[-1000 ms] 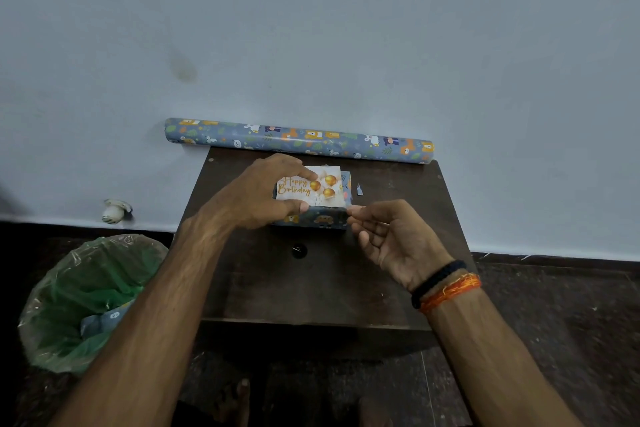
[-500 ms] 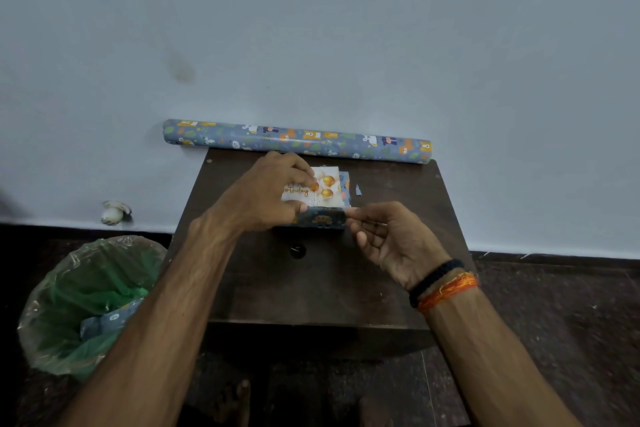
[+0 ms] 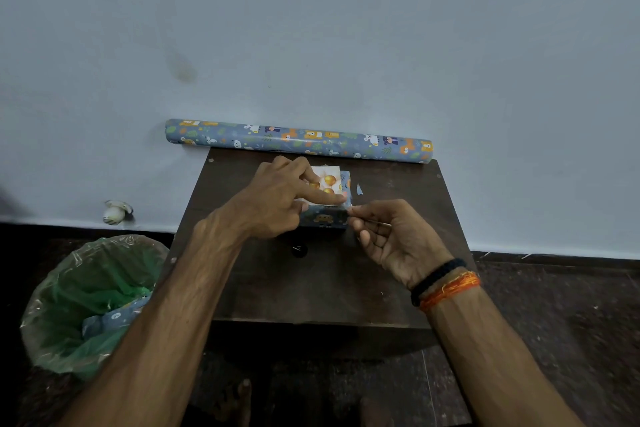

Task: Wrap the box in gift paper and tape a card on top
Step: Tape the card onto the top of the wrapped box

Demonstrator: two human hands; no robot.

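Sliding right along the card (image 3: pixel 329 180) since a moment ago, the left hand (image 3: pixel 277 199) now presses an extended forefinger on its near right corner, likely smoothing tape there. Card lies atop the wrapped box (image 3: pixel 323 218) at the worktop's (image 3: pixel 311 281) far middle. Right hand (image 3: pixel 388 234), beside the box, pinches something thin, perhaps tape; what exactly is unclear. Paper roll (image 3: pixel 298 140) rests against the wall; a bin (image 3: pixel 93 302) holds offcuts.

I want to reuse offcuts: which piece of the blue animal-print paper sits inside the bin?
The crumpled scrap in the green-lined bin; the roll lies along the wall, and another piece covers the box on the table.
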